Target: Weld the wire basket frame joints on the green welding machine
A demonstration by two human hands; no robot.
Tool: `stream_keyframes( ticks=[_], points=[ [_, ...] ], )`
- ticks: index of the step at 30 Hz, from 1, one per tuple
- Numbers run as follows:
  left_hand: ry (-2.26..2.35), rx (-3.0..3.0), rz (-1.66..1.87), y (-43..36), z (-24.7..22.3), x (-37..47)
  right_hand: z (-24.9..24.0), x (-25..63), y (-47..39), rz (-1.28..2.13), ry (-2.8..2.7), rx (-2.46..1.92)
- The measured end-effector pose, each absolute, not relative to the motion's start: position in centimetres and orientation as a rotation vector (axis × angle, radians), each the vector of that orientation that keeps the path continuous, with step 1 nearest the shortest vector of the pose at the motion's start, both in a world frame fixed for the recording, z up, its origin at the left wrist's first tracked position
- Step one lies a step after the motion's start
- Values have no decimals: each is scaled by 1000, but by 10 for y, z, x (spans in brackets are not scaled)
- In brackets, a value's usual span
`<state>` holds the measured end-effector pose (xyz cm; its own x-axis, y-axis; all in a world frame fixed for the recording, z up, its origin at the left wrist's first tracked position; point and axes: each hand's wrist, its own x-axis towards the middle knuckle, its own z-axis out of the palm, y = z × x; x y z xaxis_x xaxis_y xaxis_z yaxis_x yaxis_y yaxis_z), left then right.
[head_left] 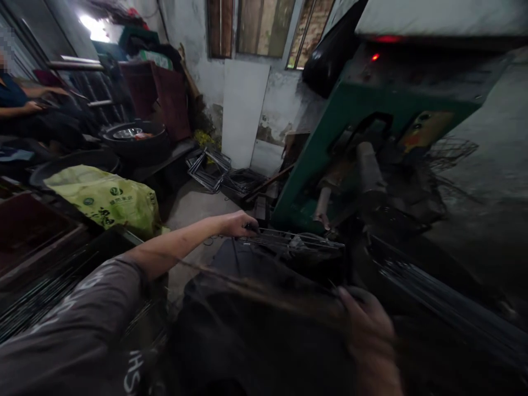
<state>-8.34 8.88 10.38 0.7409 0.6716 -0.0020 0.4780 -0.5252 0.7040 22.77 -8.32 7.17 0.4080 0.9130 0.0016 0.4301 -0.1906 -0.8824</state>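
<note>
The left hand [239, 224] pinches the edge of a wire rack [291, 240] before the green machine [350, 143], while the blurred right hand [369, 335] grips thin wires [264, 283], its closure unclear.

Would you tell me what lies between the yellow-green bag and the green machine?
In the head view, bare concrete floor separates the yellow-green bag from the green machine, with wire frames lying farther back.

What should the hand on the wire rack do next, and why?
Probably slide the wire rack a little toward the green machine. The left hand already grips the rack's near corner, and the rack lies flat just in front of the machine's rollers. The right hand is low and blurred among thin wires, so it cannot help steady it yet.
</note>
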Motion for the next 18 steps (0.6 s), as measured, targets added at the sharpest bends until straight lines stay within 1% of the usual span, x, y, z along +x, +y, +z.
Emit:
stream_keyframes(
  ticks=[2,6,11,18],
  points=[
    [815,2223,388,87,106,-77,71,203,-49,758,-828,-1577],
    [756,2211,416,89,105,-68,72,170,5,777,-581,-1340],
    [739,2233,392,97,96,-59,58,178,20,662,-515,-1235],
    [776,2215,385,105,80,-49,28,192,34,538,-593,-1251]
  ],
)
